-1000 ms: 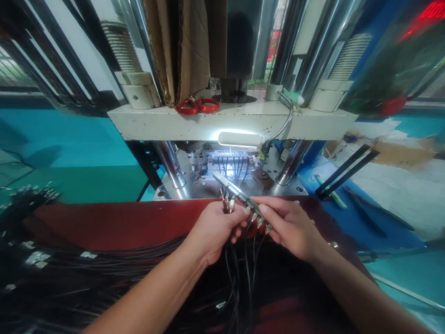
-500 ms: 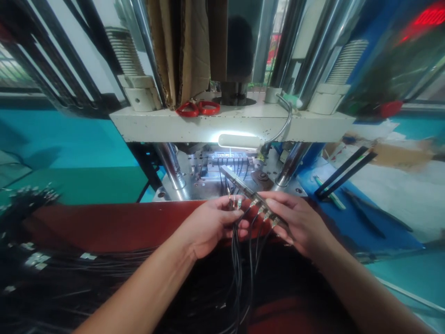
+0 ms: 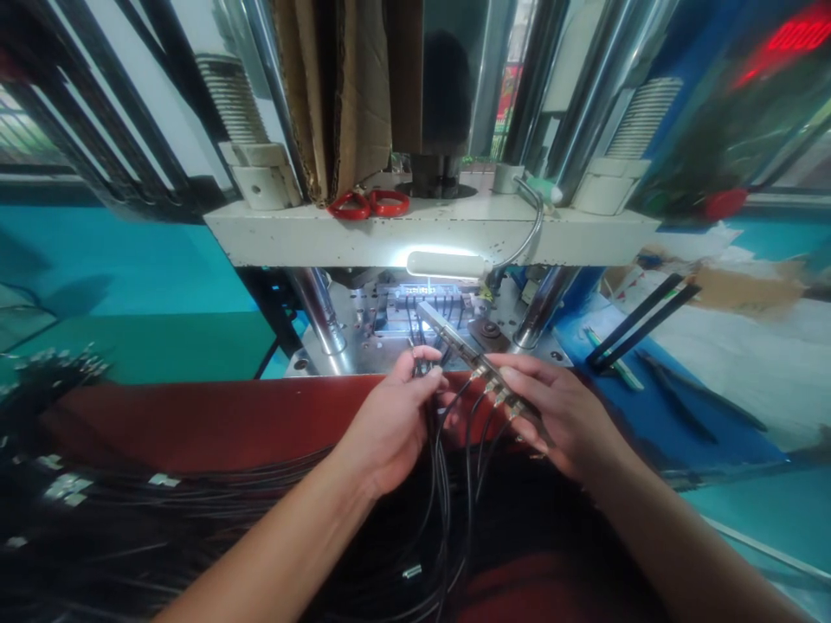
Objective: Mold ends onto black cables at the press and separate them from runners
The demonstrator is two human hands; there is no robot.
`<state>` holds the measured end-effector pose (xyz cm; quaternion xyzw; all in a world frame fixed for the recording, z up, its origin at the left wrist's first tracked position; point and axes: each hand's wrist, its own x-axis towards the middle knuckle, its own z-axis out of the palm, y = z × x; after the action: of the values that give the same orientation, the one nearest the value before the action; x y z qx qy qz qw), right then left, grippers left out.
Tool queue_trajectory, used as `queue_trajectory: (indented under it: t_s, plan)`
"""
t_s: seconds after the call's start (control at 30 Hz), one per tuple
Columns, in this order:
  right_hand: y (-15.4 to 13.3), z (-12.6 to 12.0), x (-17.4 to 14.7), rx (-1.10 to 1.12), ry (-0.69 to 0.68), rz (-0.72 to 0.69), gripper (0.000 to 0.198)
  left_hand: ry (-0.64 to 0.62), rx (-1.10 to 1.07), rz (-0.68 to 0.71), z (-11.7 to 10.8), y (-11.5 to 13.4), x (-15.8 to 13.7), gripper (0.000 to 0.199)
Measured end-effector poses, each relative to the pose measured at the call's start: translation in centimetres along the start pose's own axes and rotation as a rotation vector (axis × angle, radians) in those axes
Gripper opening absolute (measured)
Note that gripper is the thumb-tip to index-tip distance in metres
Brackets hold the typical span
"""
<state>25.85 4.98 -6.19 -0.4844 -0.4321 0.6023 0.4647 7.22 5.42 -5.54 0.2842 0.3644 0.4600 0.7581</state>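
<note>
My right hand point(image 3: 551, 407) is closed around a long metal bar fixture point(image 3: 458, 342), which slants up and left toward the press. Several small metal connectors point(image 3: 499, 395) sit along the bar's lower side, and black cables point(image 3: 468, 459) hang down from them. Left of the bar, my left hand point(image 3: 406, 411) is closed on a bunch of thin black cables, their ends point(image 3: 425, 368) showing at the fingertips. Behind both hands, a brightly lit metal mould point(image 3: 425, 305) lies on the press bed with dark cables coming out of its front.
A white lamp point(image 3: 447, 263) hangs under the press plate point(image 3: 312, 238), on which red-handled scissors point(image 3: 370, 204) lie. Cable bundles point(image 3: 214, 489) spread over the red table point(image 3: 214, 411) at left. Tweezers point(image 3: 681, 402) lie on a blue surface at right.
My left fingers have shifted slightly up and left and closed over the cable ends. The bar in my right hand has moved a little to the right.
</note>
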Motion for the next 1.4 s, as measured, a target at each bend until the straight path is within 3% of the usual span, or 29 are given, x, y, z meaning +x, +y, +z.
queue_trajectory:
  t_s: [0.1, 0.27, 0.47, 0.8, 1.4]
  plan:
    - [0.0, 0.0, 0.1, 0.000, 0.004, 0.008, 0.039, -0.083, -0.016, -0.051, 0.0, 0.1, 0.0, 0.015]
    - [0.0, 0.0, 0.1, 0.008, 0.014, 0.019, 0.038, 0.003, -0.071, -0.056, -0.3, 0.0, 0.4, 0.040]
    - [-0.1, 0.1, -0.2, -0.033, 0.000, 0.010, 0.038, 0.110, 0.194, 0.047, -0.2, -0.8, 0.4, 0.036]
    - [-0.4, 0.0, -0.4, -0.170, -0.029, -0.007, 0.048, 0.111, 0.465, 0.125, -0.1, -1.0, 0.3, 0.027]
    - [-0.8, -0.5, -0.5, -0.400, -0.115, -0.065, 0.043, 0.058, 0.493, 0.099, -0.3, -0.5, 0.1, 0.025]
